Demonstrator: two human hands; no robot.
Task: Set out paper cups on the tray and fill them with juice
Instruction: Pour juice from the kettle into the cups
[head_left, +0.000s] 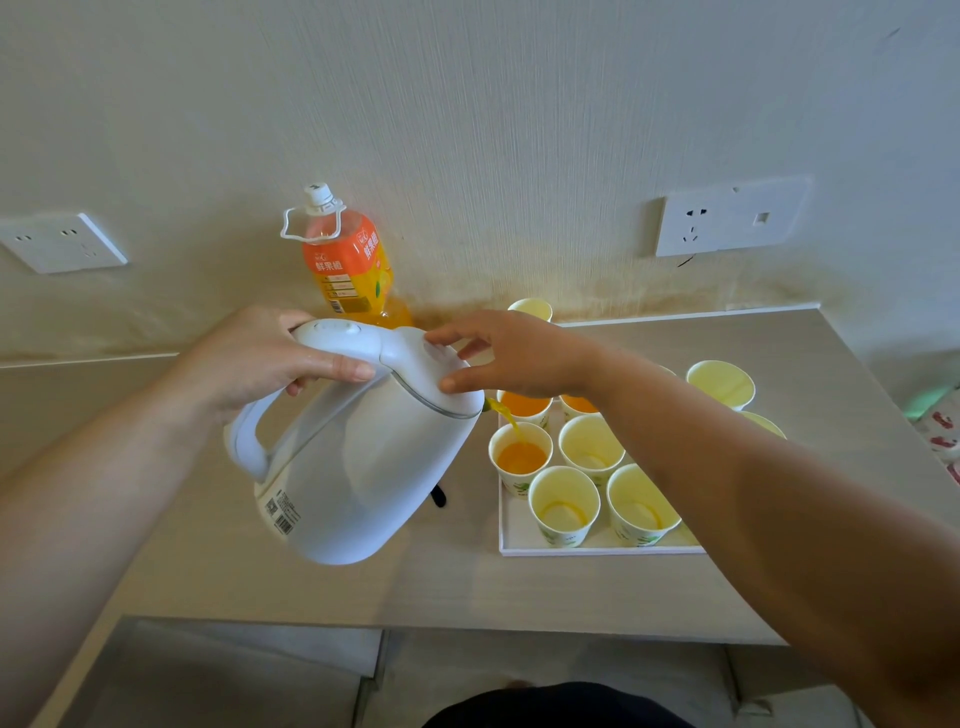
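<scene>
Curled the fingers (284, 318) of the left hand (260, 358) tight round the handle of the white kettle (374, 457), in the middle left of the frame. Held the kettle up off the table (467, 592) and tipped it toward the right. Spread the fingers (457, 335) of the right hand (519, 358) out straight and rested the tips on the kettle lid (415, 364), gripping nothing. Poured a thin stream of orange juice (508, 417) from the spout into a paper cup (521, 454) at the left edge of the white tray (597, 552), just right of the middle. Got that cup about half full. Had two cups full of juice just behind it, one (523, 405) beside the other (577, 404), and the arm hid part of the second. Had three empty cups on the tray too: one (591, 447) right next to the pouring cup and two in front, (563, 501) and (640, 504). Saw more empty cups off the tray, one (721, 383) at the right and one (531, 309) by the wall. Could not tell if another cup (763, 423) next to the arm sat on the tray. Saw an orange juice bottle (345, 265) standing against the wall above the kettle, with its white cap on. Saw a wall socket (60, 241) at the far left and another (732, 218) at the upper right.
</scene>
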